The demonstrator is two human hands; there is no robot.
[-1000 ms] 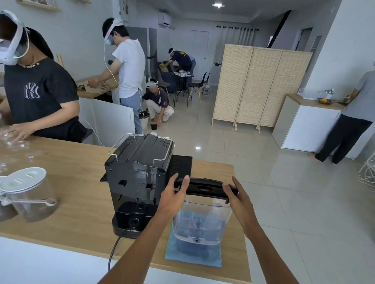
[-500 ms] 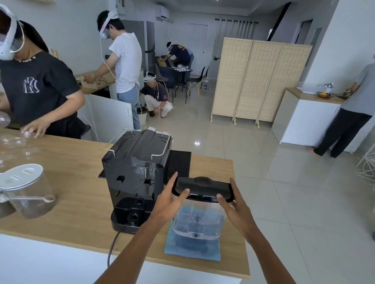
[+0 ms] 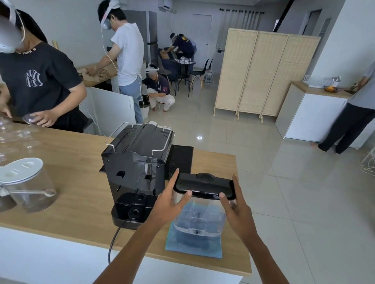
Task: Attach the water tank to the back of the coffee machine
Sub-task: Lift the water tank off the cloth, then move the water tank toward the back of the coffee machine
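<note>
Head view: water tank (image 3: 200,212), clear plastic body with black lid (image 3: 204,184), sits between both hands over a blue cloth (image 3: 194,245) on the wooden counter (image 3: 67,177); cannot tell whether its base rests on the cloth or is just clear of it. Left hand (image 3: 169,202) grips the tank's left side, thumb across the near face under the lid, index finger raised along the lid's left end. Right hand (image 3: 236,209) grips the right side the same way, thumb on the near face, fingers spread up past the lid's right end. Coffee machine (image 3: 135,167), black, stands just left of the tank with its back toward the camera, power cord (image 3: 112,243) dropping over the counter edge; tank and machine are apart, not joined. No readable brand on machine or tank. Two clear canisters with white lids (image 3: 19,184) stand at the counter's left. Person across the counter wears a black shirt (image 3: 36,80) with a white "NY" logo and collar lettering reading partly "YORK".
</note>
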